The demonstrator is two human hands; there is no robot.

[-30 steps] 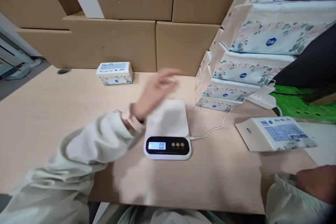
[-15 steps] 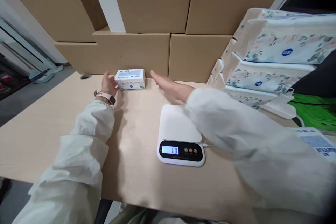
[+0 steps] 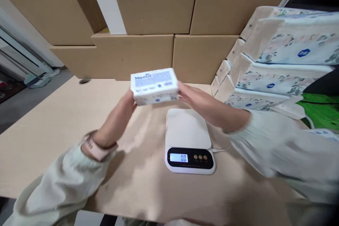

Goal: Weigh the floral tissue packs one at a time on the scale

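A white tissue pack (image 3: pixel 155 84) with blue print is held in the air between my two hands. My left hand (image 3: pixel 120 113) grips its left end, and my right hand (image 3: pixel 197 100) is pressed to its right end. Some of the fingers are hidden behind the pack. Below and slightly right of it, a white scale (image 3: pixel 187 129) lies on the wooden table (image 3: pixel 60 123), its lit display reading 0.0. Nothing rests on the scale's plate.
Cardboard boxes (image 3: pixel 143 54) form a wall along the back edge. Several larger flowered tissue packs (image 3: pixel 299 44) are stacked at the right. Beside them lies a green item (image 3: pixel 321 113). A white cable (image 3: pixel 221 149) runs from the scale's right side.
Both hands have closed on the tissue pack, which has risen off the table and moved right and nearer. Earlier it stood by the boxes, with my right hand apart from it.
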